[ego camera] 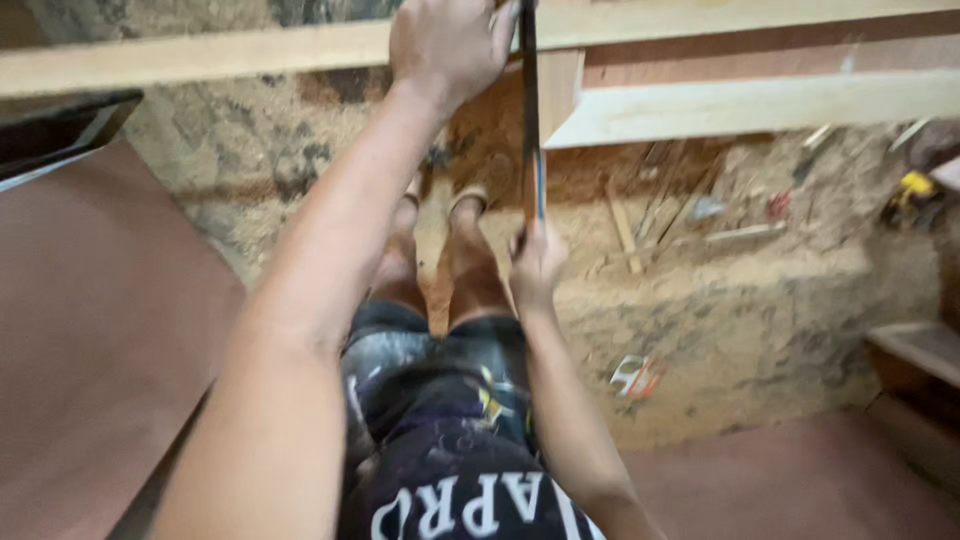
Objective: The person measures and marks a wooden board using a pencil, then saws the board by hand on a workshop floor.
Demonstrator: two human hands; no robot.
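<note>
In the head view, the left hand is clenched around the upper part of a thin dark strip that stands nearly upright, right against the pale wooden frame at the top. Directly below that grip, the right hand grasps the strip's lower end, above the person's knees and dark shorts. Beyond the lower grip lies a sawdust-covered floor with scattered wood scraps, and a brown board sits well off to the left of both hands.
</note>
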